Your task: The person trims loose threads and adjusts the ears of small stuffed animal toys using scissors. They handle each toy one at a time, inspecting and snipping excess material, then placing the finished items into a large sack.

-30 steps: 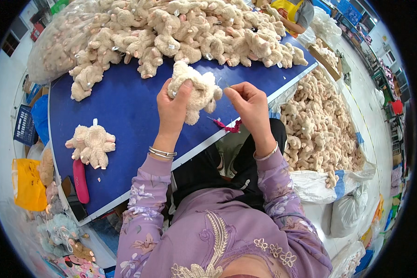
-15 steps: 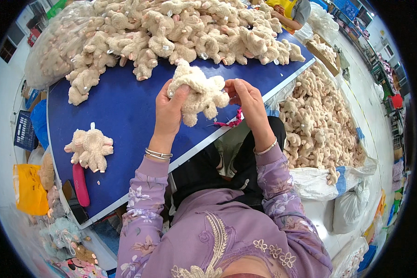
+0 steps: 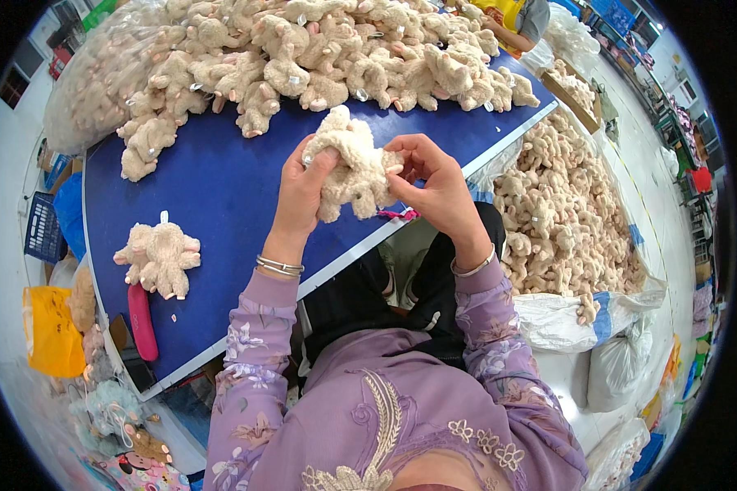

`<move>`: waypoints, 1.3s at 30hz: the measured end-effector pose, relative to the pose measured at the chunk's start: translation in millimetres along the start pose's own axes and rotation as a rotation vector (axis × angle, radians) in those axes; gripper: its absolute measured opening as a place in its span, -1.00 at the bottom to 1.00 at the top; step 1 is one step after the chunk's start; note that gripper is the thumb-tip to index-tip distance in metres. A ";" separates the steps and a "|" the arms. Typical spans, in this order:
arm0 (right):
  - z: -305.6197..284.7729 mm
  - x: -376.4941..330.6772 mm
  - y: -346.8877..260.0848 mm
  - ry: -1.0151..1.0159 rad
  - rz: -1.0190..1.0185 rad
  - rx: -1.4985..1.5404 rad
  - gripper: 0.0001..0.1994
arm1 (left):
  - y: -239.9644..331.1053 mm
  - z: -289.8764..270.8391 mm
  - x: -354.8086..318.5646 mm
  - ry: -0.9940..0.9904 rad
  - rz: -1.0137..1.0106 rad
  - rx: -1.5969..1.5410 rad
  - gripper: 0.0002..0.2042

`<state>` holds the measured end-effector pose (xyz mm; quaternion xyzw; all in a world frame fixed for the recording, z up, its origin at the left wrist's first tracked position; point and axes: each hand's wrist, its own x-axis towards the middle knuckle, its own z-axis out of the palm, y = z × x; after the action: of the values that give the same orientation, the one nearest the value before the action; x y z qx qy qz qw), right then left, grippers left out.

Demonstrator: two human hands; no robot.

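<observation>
Left hand (image 3: 301,196) and right hand (image 3: 440,184) both hold one fluffy cream toy (image 3: 350,176)

The left hand grips the left side of the toy, with its thumb on top and its fingers tucked behind. The right hand has its thumb and first finger close together, pinching the right side of the toy. I can't tell if something thin is between those two tips.

The toy is held over the blue table (image 3: 229,188), near the pale edge strip (image 3: 348,260). That edge runs on a slant, from near left to far right. Black pants (image 3: 348,315) show just past it on the near side.

The toy's long way goes from far to near, and its near end leans a little to the right. One stubby part sticks out to the right, at the right hand. I can't tell which end is the head.

A wide stretch of blue lies to the left, up to a cream plush bundle (image 3: 160,260) and a pink case (image 3: 142,323). On the far side, a thinner blue strip runs before a big toy pile (image 3: 282,78). To the right, past the edge, sits a white sack (image 3: 549,331) full of toys. A pink cord (image 3: 401,214) lies near the right hand, by the edge.
</observation>
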<state>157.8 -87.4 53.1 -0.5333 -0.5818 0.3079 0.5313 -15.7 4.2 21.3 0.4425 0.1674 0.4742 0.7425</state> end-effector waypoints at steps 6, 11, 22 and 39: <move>3.5 1.1 3.7 0.210 -0.064 0.045 -0.76 | -9.7 -0.8 5.6 0.090 0.081 0.392 -0.59; 0.9 1.1 -0.3 0.220 -0.146 -0.118 -0.73 | -6.9 -11.0 9.4 0.065 -0.118 0.482 -0.67; 17.3 2.9 -11.3 -0.060 -0.433 -0.392 -0.61 | -12.2 -4.2 -1.5 -0.067 -0.393 -0.035 -0.63; 46.2 -9.7 10.1 0.127 0.222 0.430 -0.74 | -10.3 9.6 -6.6 0.003 0.034 -0.136 -0.63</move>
<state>115.8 -84.5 29.5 -0.4868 -0.4064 0.4468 0.6310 -6.8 -7.8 17.0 0.3931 0.1282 0.4977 0.7625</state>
